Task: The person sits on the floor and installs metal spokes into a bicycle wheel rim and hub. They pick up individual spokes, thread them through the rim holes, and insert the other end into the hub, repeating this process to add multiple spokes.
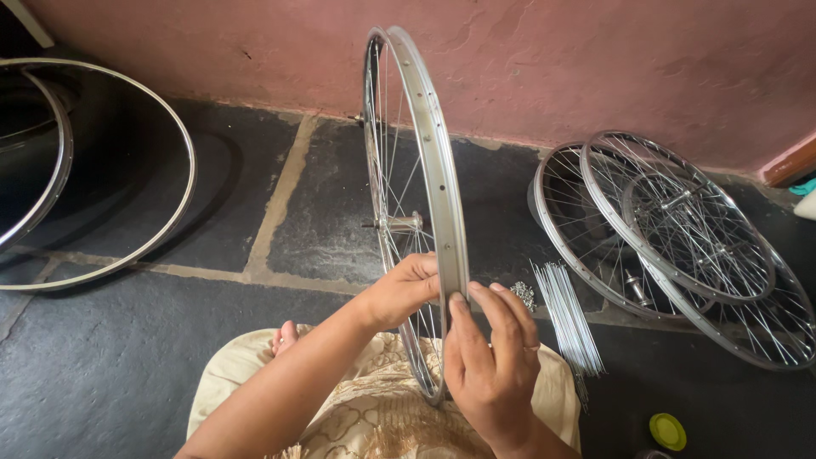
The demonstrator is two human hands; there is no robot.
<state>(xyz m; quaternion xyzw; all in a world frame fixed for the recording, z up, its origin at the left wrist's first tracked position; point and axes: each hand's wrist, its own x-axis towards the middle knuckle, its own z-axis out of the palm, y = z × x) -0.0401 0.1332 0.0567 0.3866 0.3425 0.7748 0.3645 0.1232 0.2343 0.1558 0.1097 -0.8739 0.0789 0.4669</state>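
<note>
A silver bicycle wheel rim (425,144) with thin spokes and a hub (399,223) stands upright, edge-on, in front of me and rests on my lap. My left hand (404,289) reaches in from the left and pinches the rim's inner side among the spokes. My right hand (491,357) presses its thumb and fingers against the rim's outer face just below. A ring sits on one finger of the right hand.
A bundle of loose silver spokes (568,319) and a small heap of metal nipples (523,293) lie on the dark stone floor at right. Three spoked wheels (680,238) are stacked further right. Bare rims (127,170) lie at left. A yellow-green lid (668,431) sits near the bottom right.
</note>
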